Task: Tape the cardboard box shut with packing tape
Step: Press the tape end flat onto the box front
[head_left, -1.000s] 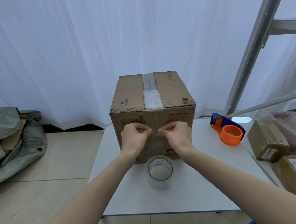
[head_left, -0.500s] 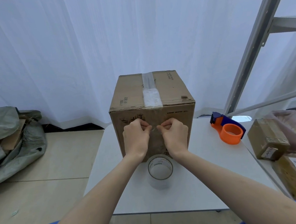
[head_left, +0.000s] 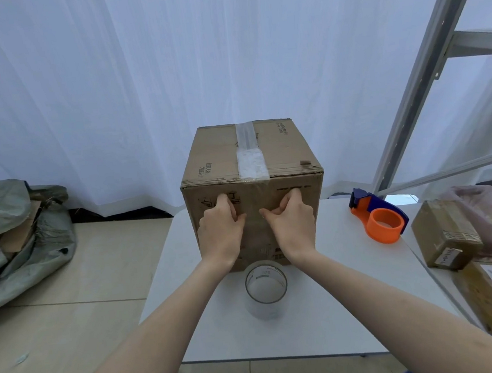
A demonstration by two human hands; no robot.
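Observation:
A closed cardboard box [head_left: 283,149] stands on the white table [head_left: 343,312]. A strip of clear tape [head_left: 251,161] runs along its top seam and over the front edge. My left hand [head_left: 219,234] and my right hand [head_left: 294,226] press against the box's front face on either side of the tape's end, index fingers pointing up, thumbs turned inward. Neither hand holds anything that I can see. A roll of clear packing tape [head_left: 266,287] stands on the table just in front of the box, between my wrists.
An orange and blue tape dispenser [head_left: 379,221] lies to the right of the box. Wrapped parcels [head_left: 444,232] are stacked at the right edge. A grey sack [head_left: 10,241] lies on the floor at left. A slanted metal frame [head_left: 426,61] rises at right.
My hands were pinched together at the middle of the box's front; they have moved up and apart and now press on the face.

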